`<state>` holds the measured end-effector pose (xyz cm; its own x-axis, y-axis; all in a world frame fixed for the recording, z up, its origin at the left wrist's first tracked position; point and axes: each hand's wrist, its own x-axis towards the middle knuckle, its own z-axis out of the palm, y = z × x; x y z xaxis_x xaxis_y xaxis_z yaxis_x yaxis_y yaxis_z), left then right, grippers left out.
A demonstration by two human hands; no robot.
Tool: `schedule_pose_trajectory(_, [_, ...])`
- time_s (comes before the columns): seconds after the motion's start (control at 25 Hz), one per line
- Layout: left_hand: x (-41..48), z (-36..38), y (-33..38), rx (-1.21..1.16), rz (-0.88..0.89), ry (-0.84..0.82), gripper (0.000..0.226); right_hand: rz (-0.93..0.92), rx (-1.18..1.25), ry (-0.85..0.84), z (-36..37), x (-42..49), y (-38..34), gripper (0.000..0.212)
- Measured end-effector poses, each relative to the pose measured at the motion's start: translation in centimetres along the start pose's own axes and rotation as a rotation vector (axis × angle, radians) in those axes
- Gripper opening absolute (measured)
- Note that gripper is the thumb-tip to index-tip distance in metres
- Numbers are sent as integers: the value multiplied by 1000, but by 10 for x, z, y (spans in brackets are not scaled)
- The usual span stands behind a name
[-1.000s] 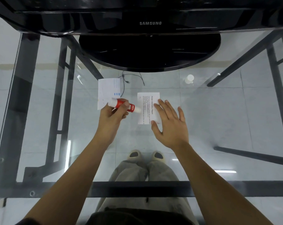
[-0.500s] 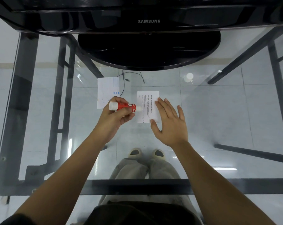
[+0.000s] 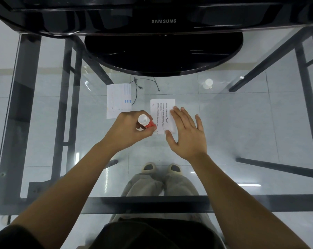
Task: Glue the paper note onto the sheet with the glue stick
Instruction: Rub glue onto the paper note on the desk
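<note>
My left hand (image 3: pixel 127 130) is curled round the glue stick (image 3: pixel 146 123), thumb and fingers wrapped on its red barrel, white end turned up toward me and the working end pointed down at the near left corner of the printed note (image 3: pixel 161 108). I cannot tell whether the tip touches the paper, since my fingers hide it. My right hand (image 3: pixel 186 133) lies flat with straight fingers spread on the right side of the note. I judge that it pins the paper so the stick cannot drag it across the slick glass table (image 3: pixel 242 132).

The sheet with blue marks (image 3: pixel 118 97) lies just left and a little farther off, apart from the note, its near edge beside my left knuckles, so it is close for the joining step. The note's far half and left edge are uncovered and give the stick room to travel. The monitor stand (image 3: pixel 163 51) bounds the far side, well clear. A white cap (image 3: pixel 208 83) stands far right, out of the way. The near half of the glass is open for my forearms
</note>
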<state>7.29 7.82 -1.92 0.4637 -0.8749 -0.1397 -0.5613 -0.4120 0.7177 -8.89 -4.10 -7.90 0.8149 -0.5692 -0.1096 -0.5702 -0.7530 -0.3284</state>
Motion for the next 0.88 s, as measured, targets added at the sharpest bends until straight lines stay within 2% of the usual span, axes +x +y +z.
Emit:
schedule_pose_trajectory(0.12, [3, -4, 4, 82, 50, 60, 20, -2, 3, -5, 1, 0, 0, 66])
schedule_pose_trajectory(0.28, [1, 1, 10, 33, 51, -86, 22, 1, -2, -2, 2, 0, 0, 66])
schedule_pose_trajectory(0.48, [9, -5, 7, 40, 33, -4, 20, 1, 12, 3, 1, 0, 0, 66])
schedule_pose_trajectory(0.64, [11, -1, 11, 30, 66, -122, 19, 2, 8, -2, 1, 0, 1, 66])
schedule_pose_trajectory(0.8, [22, -6, 6, 58, 43, -3, 19, 2, 6, -11, 1, 0, 0, 66])
schedule_pose_trajectory(0.88, [21, -4, 10, 30, 48, -20, 20, 0, 13, -11, 1, 0, 0, 66])
